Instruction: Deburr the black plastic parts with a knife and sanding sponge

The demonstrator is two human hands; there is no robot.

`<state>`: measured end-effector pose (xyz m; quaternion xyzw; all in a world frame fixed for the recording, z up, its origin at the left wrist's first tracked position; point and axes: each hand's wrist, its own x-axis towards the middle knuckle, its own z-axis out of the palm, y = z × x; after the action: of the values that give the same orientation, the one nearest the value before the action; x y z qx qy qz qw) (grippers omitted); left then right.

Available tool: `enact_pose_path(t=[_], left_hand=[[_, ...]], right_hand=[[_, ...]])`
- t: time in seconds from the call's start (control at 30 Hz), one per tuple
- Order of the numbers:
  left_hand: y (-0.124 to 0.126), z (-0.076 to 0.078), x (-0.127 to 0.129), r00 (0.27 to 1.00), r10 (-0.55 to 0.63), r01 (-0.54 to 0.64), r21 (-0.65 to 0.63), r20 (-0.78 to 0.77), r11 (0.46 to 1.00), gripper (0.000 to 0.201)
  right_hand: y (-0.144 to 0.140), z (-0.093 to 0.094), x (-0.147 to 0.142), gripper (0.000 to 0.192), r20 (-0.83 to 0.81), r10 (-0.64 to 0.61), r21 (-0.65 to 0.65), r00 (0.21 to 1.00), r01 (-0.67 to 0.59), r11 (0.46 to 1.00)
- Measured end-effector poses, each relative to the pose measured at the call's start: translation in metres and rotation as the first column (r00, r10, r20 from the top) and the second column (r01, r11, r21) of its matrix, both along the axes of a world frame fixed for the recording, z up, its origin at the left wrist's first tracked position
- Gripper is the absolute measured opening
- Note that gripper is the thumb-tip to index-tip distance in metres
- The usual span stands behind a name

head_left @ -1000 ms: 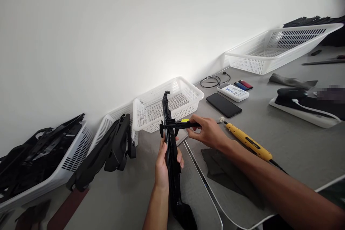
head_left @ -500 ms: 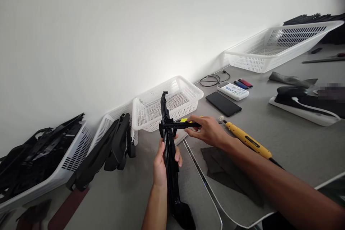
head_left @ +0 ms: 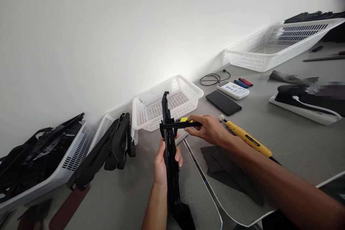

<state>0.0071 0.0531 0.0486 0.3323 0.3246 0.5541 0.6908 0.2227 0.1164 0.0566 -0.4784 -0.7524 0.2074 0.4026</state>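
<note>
A long black plastic trim part [head_left: 171, 172] stands nearly upright in my left hand [head_left: 161, 161], whose fingers are wrapped around its middle. Across the part, just above those fingers, lies a black caliper [head_left: 183, 125] with its jaws on either side of the plastic. My right hand [head_left: 206, 128] pinches the caliper's beam at its right end. A small yellow patch [head_left: 184, 119] shows behind the beam; what it belongs to is mostly hidden. Beneath my right forearm is a dark grey cloth [head_left: 223, 169].
White baskets stand along the wall, including a middle basket [head_left: 140, 124], a far right basket [head_left: 258, 61] and a left basket [head_left: 64, 167] of black parts. A yellow corded tool [head_left: 248, 138], phone [head_left: 223, 103], white device [head_left: 233, 90] and cable [head_left: 211, 78] lie to the right.
The top of the trim part has tilted slightly to the right. Both hands keep their grips, and the caliper stays across the part.
</note>
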Motion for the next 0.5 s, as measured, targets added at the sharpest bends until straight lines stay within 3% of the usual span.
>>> enact_pose_path(t=[0.23,0.37,0.5], left_hand=[[0.001,-0.006,0.000,1.000,0.008,-0.008,0.004,0.005,1.000,0.029],[-0.001,0.000,0.001,1.000,0.013,-0.013,-0.017,0.013,1.000,0.029],[-0.005,0.011,-0.001,0.990,0.093,-0.083,-0.100,0.103,0.991,0.036]], right_hand=[[0.000,0.001,0.001,0.016,0.009,-0.002,0.000,1.000,0.002,1.000],[0.000,0.001,0.002,0.016,0.004,0.004,-0.010,1.000,-0.004,1.000],[-0.005,0.003,-0.005,0.013,-0.049,0.176,-0.075,0.983,-0.179,0.981]])
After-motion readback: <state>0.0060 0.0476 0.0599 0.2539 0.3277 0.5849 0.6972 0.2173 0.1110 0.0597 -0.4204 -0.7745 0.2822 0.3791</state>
